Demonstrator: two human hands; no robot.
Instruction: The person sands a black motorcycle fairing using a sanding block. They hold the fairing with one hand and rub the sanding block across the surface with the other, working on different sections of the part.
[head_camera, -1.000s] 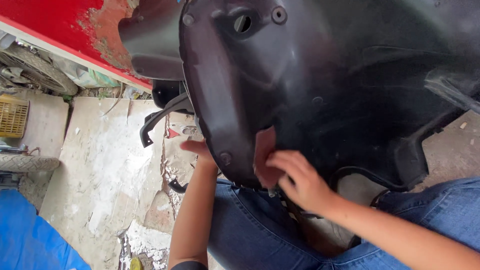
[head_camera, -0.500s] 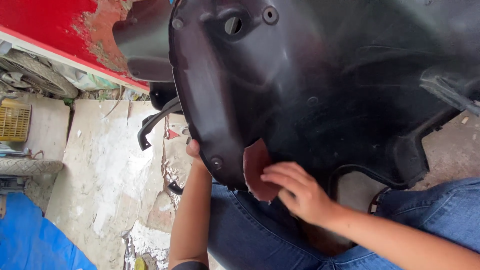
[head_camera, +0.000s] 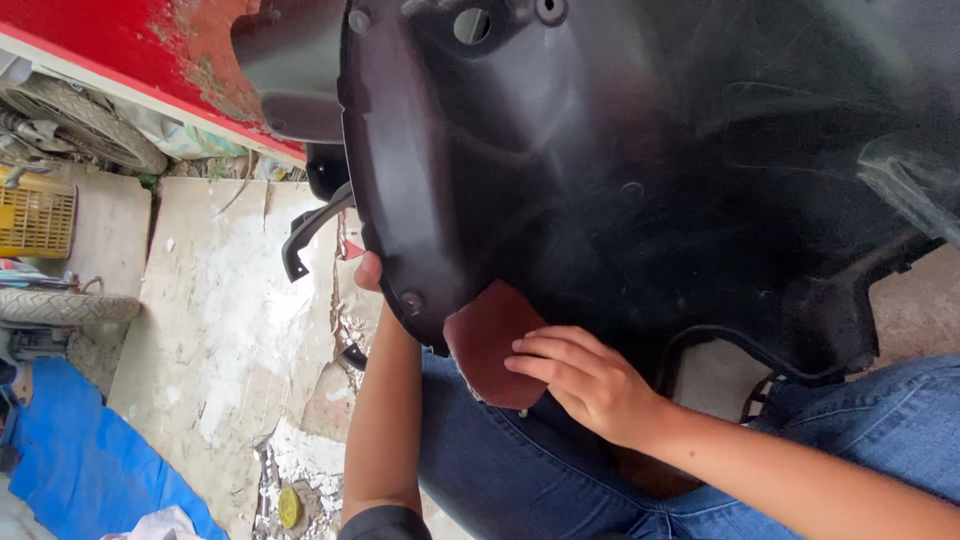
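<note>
Cracked concrete floor (head_camera: 230, 330), outdoors. Black plastic panel (head_camera: 640, 180) on lap. Right hand (head_camera: 585, 375): fingers flat, pressing brown sandpaper (head_camera: 490, 340) at panel's 7 o'clock edge. Left hand (head_camera: 368, 272): gripping panel's rim, mostly hidden.

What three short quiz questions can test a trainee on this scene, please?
1. True or false: the right hand presses a reddish-brown abrasive sheet on the black plastic panel.
2. Where is the left hand?
A. on the yellow crate
B. at the panel's edge, mostly hidden behind it
3. What colour is the tarp on the ground?

Key: 1 true; 2 B; 3 blue.
</note>
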